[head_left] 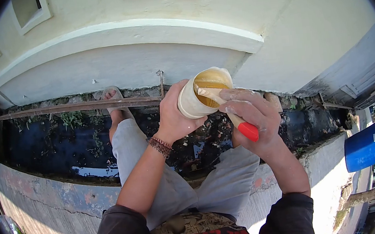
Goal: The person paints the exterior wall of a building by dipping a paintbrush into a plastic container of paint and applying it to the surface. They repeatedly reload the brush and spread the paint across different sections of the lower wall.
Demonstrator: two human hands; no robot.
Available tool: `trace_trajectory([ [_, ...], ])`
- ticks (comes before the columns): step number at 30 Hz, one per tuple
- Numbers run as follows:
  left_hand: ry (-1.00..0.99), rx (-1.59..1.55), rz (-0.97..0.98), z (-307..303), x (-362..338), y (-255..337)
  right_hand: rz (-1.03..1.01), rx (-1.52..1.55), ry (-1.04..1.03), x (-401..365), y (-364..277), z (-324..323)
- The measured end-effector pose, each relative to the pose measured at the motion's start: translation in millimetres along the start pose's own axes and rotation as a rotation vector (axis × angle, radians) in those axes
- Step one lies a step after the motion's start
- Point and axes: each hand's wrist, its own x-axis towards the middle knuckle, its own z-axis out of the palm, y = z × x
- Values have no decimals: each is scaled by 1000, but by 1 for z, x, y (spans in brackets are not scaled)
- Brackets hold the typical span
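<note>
My left hand (175,113) is wrapped around a pale plastic cup (189,101), which tilts so that its mouth shows. Yellowish paint (211,85) coats the inside of the cup. My right hand (256,114) grips a paintbrush (239,121) with a pale handle and a red end. The brush's head reaches into the cup's mouth, near the rim. Both hands are close together in front of me, over a ditch. Part of the brush's handle is hidden behind my right fingers.
A cream and grey wall (135,58) with a raised ledge (119,33) stands ahead. Beneath me runs a ditch of dark water (57,140), crossed lengthwise by a rusty bar (77,107). My left foot (112,97) rests at the wall's base. A blue barrel (369,144) lies to the right.
</note>
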Motion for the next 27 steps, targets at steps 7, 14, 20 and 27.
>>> trace_trajectory([
  [7, 30, 31, -6, 2, -2, -3, -24, -30, 56, -6, 7, 7],
  [14, 49, 97, 22, 6, -5, -4, 715, 552, -47, 18, 6, -20],
  [20, -7, 139, 62, 4, -6, -3, 879, 904, -43, 12, 41, -25],
  [27, -67, 90, 70, 3, -5, -1, 962, 1134, 8, -1, 50, -20],
])
